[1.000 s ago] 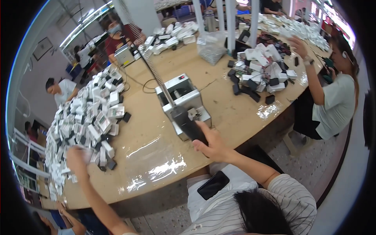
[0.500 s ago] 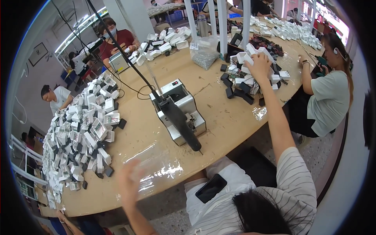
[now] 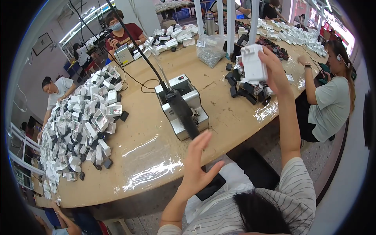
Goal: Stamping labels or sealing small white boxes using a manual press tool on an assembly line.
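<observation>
In my right hand is a white plastic case, held up above a heap of black adapters and white cases at the right of the table. My left hand is empty, thumb and fingers apart, over the table's near edge. Just beyond its fingertips is the lower end of a black-handled electric screwdriver, which hangs on a cable. It covers part of a metal box-shaped machine standing mid-table. A dark phone lies on my lap, partly hidden by my left hand.
A big pile of white cases with black adapters covers the left side of the table. A clear bag of small metal parts stands at the back, near white posts. Co-workers sit at the right and far left.
My right hand has lifted the white case from the right heap and brought it nearer. My left hand has moved right, from the table's front toward the screwdriver. The view has shifted slightly.
</observation>
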Demonstrator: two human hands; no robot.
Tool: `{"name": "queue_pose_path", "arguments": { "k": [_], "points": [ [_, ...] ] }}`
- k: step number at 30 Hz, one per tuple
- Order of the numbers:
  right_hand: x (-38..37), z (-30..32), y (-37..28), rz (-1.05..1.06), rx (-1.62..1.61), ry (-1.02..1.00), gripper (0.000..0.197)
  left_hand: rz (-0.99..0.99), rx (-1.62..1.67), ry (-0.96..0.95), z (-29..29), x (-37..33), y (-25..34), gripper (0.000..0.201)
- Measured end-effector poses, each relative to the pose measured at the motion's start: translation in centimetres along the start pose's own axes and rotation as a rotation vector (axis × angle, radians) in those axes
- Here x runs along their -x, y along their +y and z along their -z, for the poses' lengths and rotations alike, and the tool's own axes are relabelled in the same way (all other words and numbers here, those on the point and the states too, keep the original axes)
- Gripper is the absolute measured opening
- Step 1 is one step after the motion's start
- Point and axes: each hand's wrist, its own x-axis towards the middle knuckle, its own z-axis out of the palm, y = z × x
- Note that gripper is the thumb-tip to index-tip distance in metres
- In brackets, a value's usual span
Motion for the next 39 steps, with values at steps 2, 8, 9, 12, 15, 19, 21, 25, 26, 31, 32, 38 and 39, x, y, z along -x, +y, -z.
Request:
{"name": "queue_pose_path", "arguments": {
  "k": [2,8,9,12,15,19,21,25,26,31,32,38,39],
  "points": [
    [2.3,-1.2,-0.8,-0.037,-0.082,-0.095,0.051,-0.067,-0.105,0.148,-1.0,-1.3,0.5,0.078],
    [9.3,-6.0,-0.1,-0.182,-0.114,-0.579,0.05,-0.063,-0.278,0.149,-2.1,-1.8,-0.7,0.064],
    [9.9,-7.2,-0.2,-0.228,-0.221,-0.705,0.043,-0.063,-0.285,0.155,-1.2,-0.8,-1.8,0.064],
    [10.0,-8.2,0.8,0.172,0.011,-1.108,0.028,0.46,0.34,-0.277,1.6,3.0,-3.9,0.043],
    [12.2,-9.7,2.8,0.377,0.174,-1.176,0.022,0.659,0.414,-0.329,4.3,6.5,-4.6,0.034],
    [15.2,-11.4,7.1,0.616,0.619,-1.115,0.022,0.645,0.279,-0.303,7.7,9.6,-3.7,0.034],
    [15.9,-12.1,10.2,0.737,0.7,-1.08,0.025,0.643,0.283,-0.298,8.7,10.0,-3.1,0.035],
    [16.5,-13.5,13.6,0.692,0.77,-1.055,0.027,0.569,0.081,-0.214,8.4,9.2,-1.2,0.031],
    [16.6,-13.6,13.8,0.694,0.774,-1.053,0.027,0.596,0.111,-0.146,8.2,9.0,-1.2,0.032],
    [17.7,-14.5,13.9,0.382,0.604,-0.835,0.033,0.613,0.017,-0.006,7.8,9.1,-2.7,0.033],
    [17.8,-14.6,13.9,0.382,0.61,-0.828,0.033,0.571,-0.11,-0.028,7.7,8.7,-2.4,0.032],
    [18.5,-15.6,14.3,0.305,0.46,-0.673,0.028,0.245,-0.727,0.092,6.6,6.7,-1.5,0.032],
    [18.4,-15.8,14.2,0.279,0.45,-0.667,0.029,0.246,-0.727,0.088,6.6,6.4,-2.1,0.032]
  ]
}}
